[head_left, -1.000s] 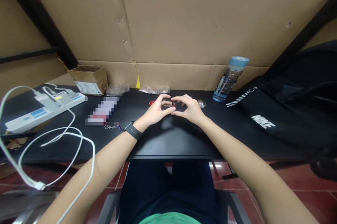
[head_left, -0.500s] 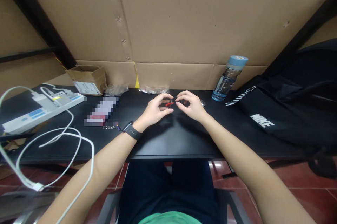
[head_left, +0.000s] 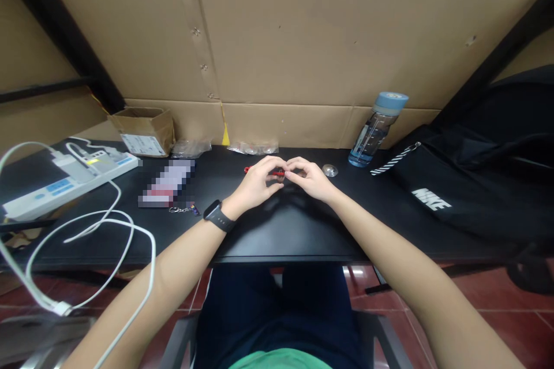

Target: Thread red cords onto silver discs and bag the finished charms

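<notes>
Over the middle of the black table, my left hand (head_left: pixel 258 179) curls around a thin red cord-like piece (head_left: pixel 278 173), its thumb apart from the fingers below. A loop of the same red shows beyond the knuckles on the left. My right hand (head_left: pixel 312 178) meets it from the other side, thumb and fingertips pinched together at the red piece's right end. Something small and clear seems to sit between the hands, mostly hidden by fingers. Just right of my right hand, a clear plastic dome (head_left: pixel 329 170) lies on the table.
Behind the hands lie clear plastic packets (head_left: pixel 253 148). Leftward are a blurred-out phone (head_left: pixel 168 183), a keychain (head_left: pixel 184 209), an open cardboard box (head_left: pixel 145 129) and a power strip (head_left: pixel 64 189) with white cables. A water bottle (head_left: pixel 375 129) and black bag (head_left: pixel 467 184) stand right.
My right hand has moved slightly left, and its fingertips now meet my left hand's at the red piece. The clear dome at the right has come into fuller view.
</notes>
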The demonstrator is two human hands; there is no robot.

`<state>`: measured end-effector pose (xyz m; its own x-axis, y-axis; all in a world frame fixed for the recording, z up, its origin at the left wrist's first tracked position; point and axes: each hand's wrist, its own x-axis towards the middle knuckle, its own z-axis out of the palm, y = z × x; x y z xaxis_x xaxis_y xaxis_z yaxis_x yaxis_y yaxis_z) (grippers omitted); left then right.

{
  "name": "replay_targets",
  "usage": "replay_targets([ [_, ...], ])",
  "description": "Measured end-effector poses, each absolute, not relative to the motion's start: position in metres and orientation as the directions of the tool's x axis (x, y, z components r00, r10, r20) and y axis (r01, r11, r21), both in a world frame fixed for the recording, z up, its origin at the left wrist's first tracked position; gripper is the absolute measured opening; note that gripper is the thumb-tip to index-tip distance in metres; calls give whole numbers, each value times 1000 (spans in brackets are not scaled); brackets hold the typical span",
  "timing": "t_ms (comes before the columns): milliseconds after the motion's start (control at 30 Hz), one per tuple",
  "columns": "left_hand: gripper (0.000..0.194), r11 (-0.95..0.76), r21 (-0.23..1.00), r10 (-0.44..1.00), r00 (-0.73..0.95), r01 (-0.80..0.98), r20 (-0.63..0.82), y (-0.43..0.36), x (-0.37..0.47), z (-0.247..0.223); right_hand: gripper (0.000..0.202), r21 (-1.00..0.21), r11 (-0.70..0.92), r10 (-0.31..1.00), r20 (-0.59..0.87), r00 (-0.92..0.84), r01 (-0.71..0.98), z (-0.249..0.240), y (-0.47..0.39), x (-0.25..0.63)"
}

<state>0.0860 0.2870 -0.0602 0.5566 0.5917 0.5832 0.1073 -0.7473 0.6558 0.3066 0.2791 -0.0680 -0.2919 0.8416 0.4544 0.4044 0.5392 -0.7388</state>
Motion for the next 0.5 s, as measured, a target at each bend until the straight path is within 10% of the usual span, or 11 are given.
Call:
replay_targets([
  [267,30,-682,719,664,523,132,534,293,87,-66,27,-759,492,870,411,-273,427,-68,286,317],
  [500,23,-818,501,534,695,282,481,299,80,-67,19,-667,516,856,420,-301,538,-68,285,317],
])
